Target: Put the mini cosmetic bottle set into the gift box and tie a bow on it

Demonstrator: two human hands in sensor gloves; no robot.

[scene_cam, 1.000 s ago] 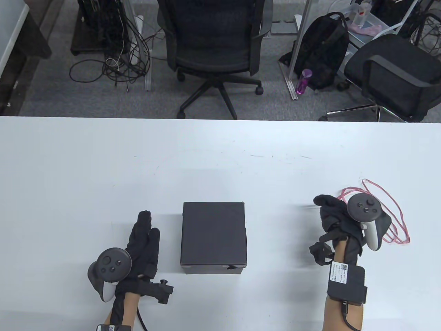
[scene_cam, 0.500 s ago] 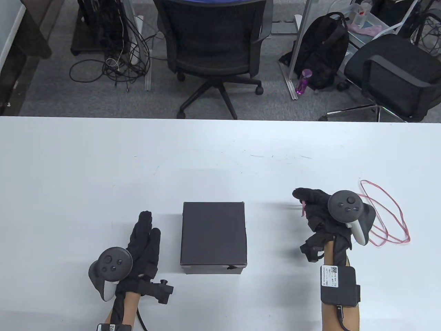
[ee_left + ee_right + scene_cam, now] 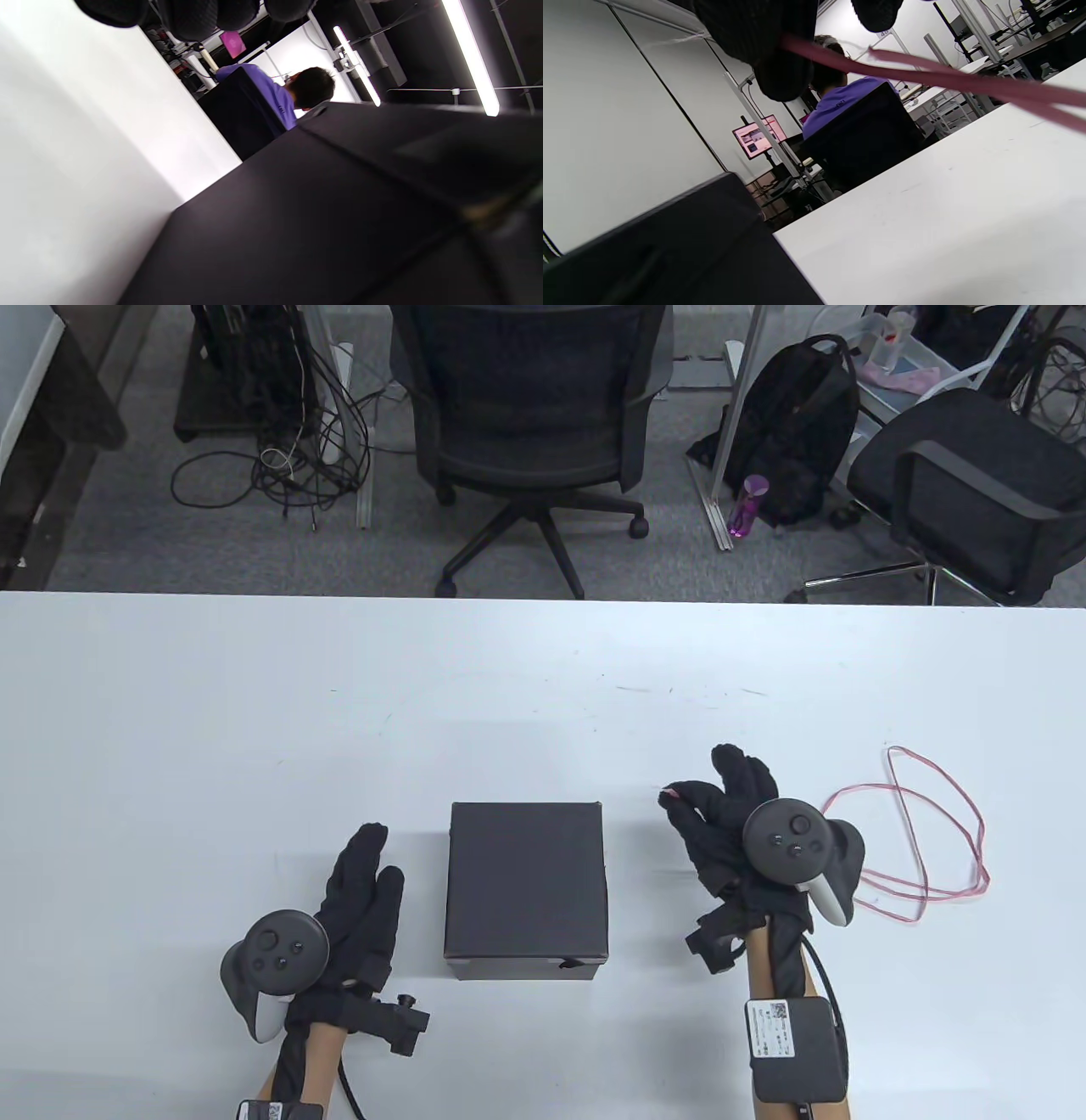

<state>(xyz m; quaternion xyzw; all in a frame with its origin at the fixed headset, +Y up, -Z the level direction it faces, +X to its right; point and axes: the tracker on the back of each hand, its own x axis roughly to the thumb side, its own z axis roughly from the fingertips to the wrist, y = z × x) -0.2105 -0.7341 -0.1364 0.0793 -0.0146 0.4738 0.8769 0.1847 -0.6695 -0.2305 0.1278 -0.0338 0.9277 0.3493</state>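
While the left hand lies with straight fingers left of the closed box, the right hand, right of it, pinches the ribbon.

The table is viewed steeply from above, with the black gift box near the bottom centre. Each wrist view is taken low and tilted beside that gift box, which is shared by all three.

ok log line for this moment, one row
gift box: closed, no bow | right hand: pinching pink ribbon end, right of box | left hand: flat, beside box
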